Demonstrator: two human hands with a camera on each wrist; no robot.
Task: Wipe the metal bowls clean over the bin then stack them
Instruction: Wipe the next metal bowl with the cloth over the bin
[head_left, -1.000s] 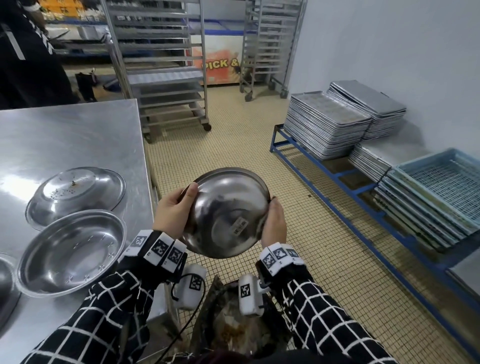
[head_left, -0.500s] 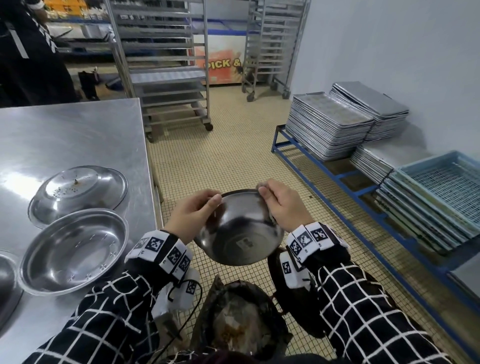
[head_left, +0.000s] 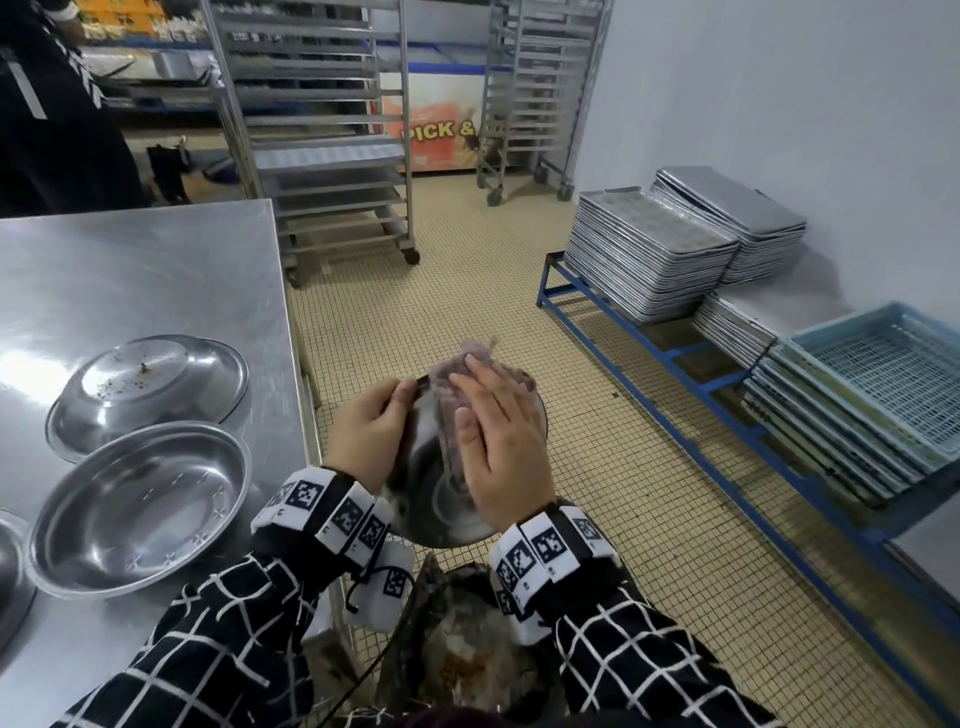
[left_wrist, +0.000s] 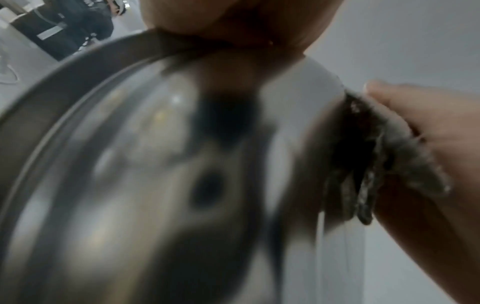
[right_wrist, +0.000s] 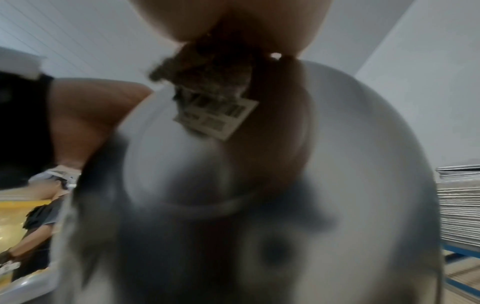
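My left hand (head_left: 371, 431) grips the rim of a metal bowl (head_left: 431, 499) that hangs tilted above the bin (head_left: 467, 649). My right hand (head_left: 498, 441) lies flat on the bowl's outer side, its fingers straight, and presses a grey cloth (head_left: 467, 364) against the metal. In the right wrist view the cloth (right_wrist: 207, 76) partly covers a barcode sticker (right_wrist: 218, 117) on the bowl (right_wrist: 337, 164). The left wrist view shows the blurred bowl (left_wrist: 130, 185), with the cloth (left_wrist: 376, 164) under my right hand (left_wrist: 428, 133).
On the steel table (head_left: 130, 280) to my left lie an overturned bowl (head_left: 148, 384) with crumbs on it, an upright bowl (head_left: 140, 499), and part of a third (head_left: 8, 571). Stacked trays (head_left: 649, 254) and blue crates (head_left: 883, 379) line the right wall. Wheeled racks (head_left: 322, 130) stand behind.
Both hands held the bowl by its rim before. My right hand has let go of the rim and now presses the cloth flat on the bowl, which sits lower, nearer the bin.
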